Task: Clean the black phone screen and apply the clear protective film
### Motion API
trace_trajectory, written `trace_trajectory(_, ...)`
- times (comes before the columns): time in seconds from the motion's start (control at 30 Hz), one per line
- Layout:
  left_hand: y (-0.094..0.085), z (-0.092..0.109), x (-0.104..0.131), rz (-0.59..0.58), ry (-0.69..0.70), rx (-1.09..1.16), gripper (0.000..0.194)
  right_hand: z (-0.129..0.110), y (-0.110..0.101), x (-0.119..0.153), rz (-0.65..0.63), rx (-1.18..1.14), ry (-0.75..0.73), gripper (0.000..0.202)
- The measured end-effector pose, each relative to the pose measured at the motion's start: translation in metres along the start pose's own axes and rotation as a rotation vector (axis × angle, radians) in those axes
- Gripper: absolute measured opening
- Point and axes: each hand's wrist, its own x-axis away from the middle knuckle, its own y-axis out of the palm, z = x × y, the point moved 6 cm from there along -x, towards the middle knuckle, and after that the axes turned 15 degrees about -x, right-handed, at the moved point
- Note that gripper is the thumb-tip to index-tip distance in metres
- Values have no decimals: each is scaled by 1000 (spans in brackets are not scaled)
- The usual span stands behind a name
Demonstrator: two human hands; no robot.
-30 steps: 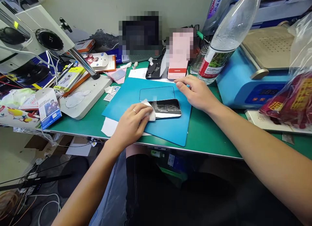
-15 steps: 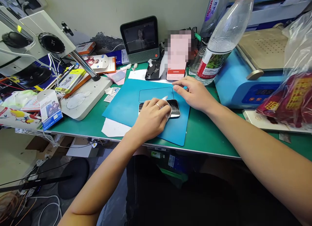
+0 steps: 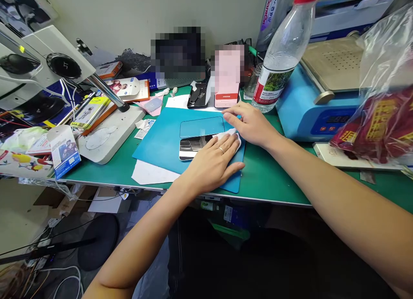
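Observation:
A phone (image 3: pixel 190 147) with a dark, reflective screen lies on a blue mat (image 3: pixel 155 137). My left hand (image 3: pixel 217 159) lies flat over its right half, fingers stretched out and thumb apart. Under those fingertips is a white wipe (image 3: pixel 232 133), pressed against the phone and partly hidden. Just beyond the phone rests a clear, dark-edged sheet like a screen protector (image 3: pixel 201 126). My right hand (image 3: pixel 248 122) rests at the mat's upper right edge, fingers loosely bent, thumb apart, with nothing visible in it.
Behind the mat stand a pink-screened phone (image 3: pixel 227 77), a black phone (image 3: pixel 197 96) and a blurred display (image 3: pixel 180 53). A water bottle (image 3: pixel 279 69) and a blue heating machine (image 3: pixel 306 105) are on the right. A microscope stand (image 3: pixel 106 135) and several packets occupy the left.
My left hand has slid right along the phone with the wipe, its fingers going from bent to flat and uncovering the screen's left part. The right hand stays near the mat's edge.

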Motion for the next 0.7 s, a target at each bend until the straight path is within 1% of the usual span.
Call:
trace_trajectory(0.1,0,-6,11,-40,-142,-48,71,1,0,0,-1,-6,-6,37)
trace_trajectory(0.2,-2,-15,21,-67,-257,-85,68,2,2,0,-10,2,-2,35)
trace_trajectory(0.3,-2,-17,17,-77,-285,-75,69,1,2,-1,-16,11,18,33)
trace_trajectory(0.43,2,-10,2,-44,-243,-14,73,-2,0,0,-68,11,126,28)
trace_trajectory(0.5,2,-8,1,-25,-235,3,72,-2,-3,1,-120,31,190,24)
trace_trajectory(0.6,1,-12,15,-14,-253,5,65,0,-5,4,-268,65,254,23)
trace_trajectory(0.63,1,-15,23,-16,-267,0,63,1,-4,5,-336,68,272,27)
trace_trajectory(0.7,0,-24,42,-28,-314,-18,60,4,-3,8,-462,71,300,42)
